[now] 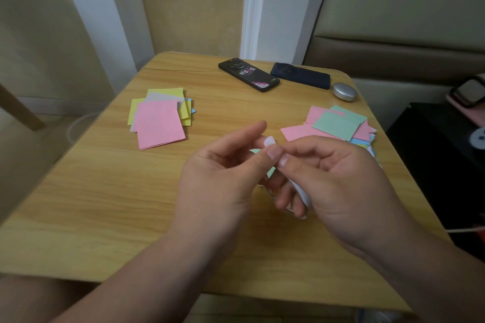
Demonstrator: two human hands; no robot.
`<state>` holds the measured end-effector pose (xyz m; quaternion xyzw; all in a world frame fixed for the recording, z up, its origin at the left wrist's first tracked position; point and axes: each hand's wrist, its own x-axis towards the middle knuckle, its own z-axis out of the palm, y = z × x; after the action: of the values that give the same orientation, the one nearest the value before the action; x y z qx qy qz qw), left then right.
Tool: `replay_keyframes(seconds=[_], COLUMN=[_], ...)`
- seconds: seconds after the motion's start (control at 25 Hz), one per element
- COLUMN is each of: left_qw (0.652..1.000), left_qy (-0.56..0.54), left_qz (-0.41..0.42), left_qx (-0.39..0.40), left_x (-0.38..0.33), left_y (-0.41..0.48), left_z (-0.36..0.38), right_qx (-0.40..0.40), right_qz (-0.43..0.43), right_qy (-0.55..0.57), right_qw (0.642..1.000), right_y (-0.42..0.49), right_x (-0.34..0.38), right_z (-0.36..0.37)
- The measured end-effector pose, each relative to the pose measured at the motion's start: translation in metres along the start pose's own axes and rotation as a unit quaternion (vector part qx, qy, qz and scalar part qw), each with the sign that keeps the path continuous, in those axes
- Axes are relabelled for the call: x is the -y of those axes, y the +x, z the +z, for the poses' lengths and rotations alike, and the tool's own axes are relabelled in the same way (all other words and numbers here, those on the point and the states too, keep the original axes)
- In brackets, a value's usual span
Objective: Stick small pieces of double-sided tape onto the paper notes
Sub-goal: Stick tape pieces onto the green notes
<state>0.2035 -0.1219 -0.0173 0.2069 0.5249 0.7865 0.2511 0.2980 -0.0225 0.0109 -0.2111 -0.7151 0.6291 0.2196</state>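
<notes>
Above the middle of the wooden table (105,191), my left hand (220,178) and my right hand (333,181) meet at the fingertips. Both pinch a small white piece of tape (269,142) between thumbs and forefingers. My right hand also holds a white tape roll (301,195) in its lower fingers, mostly hidden. A green note (270,172) lies under the hands, only slivers showing. One pile of coloured notes (160,119), pink on top, lies at the left. A second pile of notes (338,126), green on top, lies at the right.
Two phones (248,75) (301,75) and a small silver oval case (344,91) lie along the table's far edge. A dark cabinet (441,155) stands right of the table. The wall and a white door frame (259,8) are behind.
</notes>
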Motion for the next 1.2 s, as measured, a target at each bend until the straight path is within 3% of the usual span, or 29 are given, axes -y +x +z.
replay_keyframes(seconds=[0.2, 0.36, 0.76, 0.96, 1.2], left_qw=[0.999, 0.999, 0.996, 0.989, 0.986], left_qy=[-0.026, -0.052, 0.033, 0.085, -0.014], left_qz=[-0.041, -0.016, 0.04, -0.024, -0.108], left_qx=[-0.001, 0.004, -0.069, -0.117, -0.128], left_x=[0.007, 0.008, -0.005, -0.008, -0.002], left_y=[-0.003, -0.003, -0.007, -0.005, 0.007], left_z=[0.005, 0.007, 0.013, 0.013, 0.007], right_qx=[-0.018, -0.013, -0.012, -0.074, -0.102], right_qz=[-0.02, -0.007, 0.024, -0.052, -0.198], right_qy=[0.008, 0.027, 0.037, -0.078, -0.288], right_qw=[1.0, 1.0, 0.999, 0.993, 0.931], right_y=[0.001, -0.001, -0.002, 0.002, 0.012], right_x=[-0.002, -0.005, 0.001, -0.016, -0.024], right_z=[0.001, 0.003, 0.011, 0.019, 0.014])
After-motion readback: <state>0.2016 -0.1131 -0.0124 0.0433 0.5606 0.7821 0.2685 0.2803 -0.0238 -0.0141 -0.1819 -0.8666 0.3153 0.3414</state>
